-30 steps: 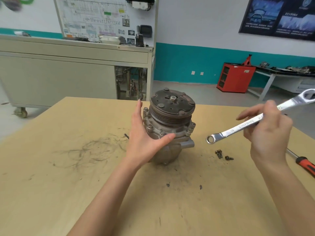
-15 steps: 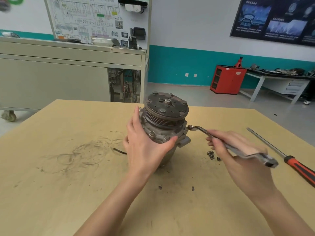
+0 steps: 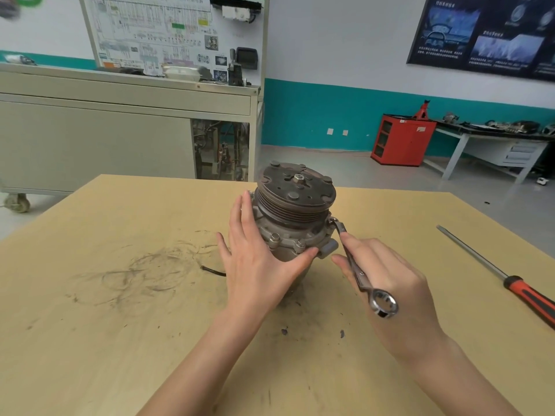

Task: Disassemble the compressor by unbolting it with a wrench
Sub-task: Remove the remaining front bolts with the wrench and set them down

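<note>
Compressor (image 3: 288,235) upright on the table (image 3: 120,340), wrench (image 3: 362,280) head tucked under the pulley (image 3: 295,202), can't really see it seat.
Left hand (image 3: 258,265) lies flat-fingered against its left side, hiding the lower body; right hand (image 3: 387,283) pinches the wrench shank just right of it.

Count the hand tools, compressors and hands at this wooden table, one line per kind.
compressor: 1
wrench: 1
screwdriver: 1
hands: 2 (left hand, right hand)
Total: 5
</note>
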`<state>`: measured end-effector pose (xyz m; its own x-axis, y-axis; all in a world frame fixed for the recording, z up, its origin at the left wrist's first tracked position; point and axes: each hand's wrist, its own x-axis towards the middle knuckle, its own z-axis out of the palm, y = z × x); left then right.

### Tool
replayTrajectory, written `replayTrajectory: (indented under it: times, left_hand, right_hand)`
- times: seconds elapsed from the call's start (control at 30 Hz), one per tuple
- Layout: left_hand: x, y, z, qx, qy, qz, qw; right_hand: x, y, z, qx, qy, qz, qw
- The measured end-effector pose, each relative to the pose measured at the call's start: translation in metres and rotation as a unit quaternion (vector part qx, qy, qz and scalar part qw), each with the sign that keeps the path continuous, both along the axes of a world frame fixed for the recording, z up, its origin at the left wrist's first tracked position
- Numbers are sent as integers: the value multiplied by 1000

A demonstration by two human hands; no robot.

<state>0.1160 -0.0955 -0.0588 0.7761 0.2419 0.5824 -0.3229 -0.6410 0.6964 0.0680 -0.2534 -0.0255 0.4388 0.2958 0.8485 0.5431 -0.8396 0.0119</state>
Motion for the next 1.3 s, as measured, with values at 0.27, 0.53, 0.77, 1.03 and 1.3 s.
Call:
replayTrajectory:
  times: [0.27, 0.53, 0.77, 1.03, 1.3]
  left_hand:
    - [0, -1, -1, 17, -12, 17, 1000]
    - [2, 0, -3, 22, -13, 21, 999]
    - [2, 0, -3, 21, -16, 29, 999]
    - [0, 1, -1, 6, -38, 25, 999]
    - [1, 1, -1, 13, -21, 16, 1000]
  right_hand:
    - [4, 5, -7, 13, 6, 6, 1000]
    - [23, 10, -25, 119, -48, 78, 989]
    - [35, 13, -30, 81, -137, 12, 987]
    - [43, -3, -42, 423, 70, 228, 874]
    - [102, -41, -17, 706, 423, 370, 431]
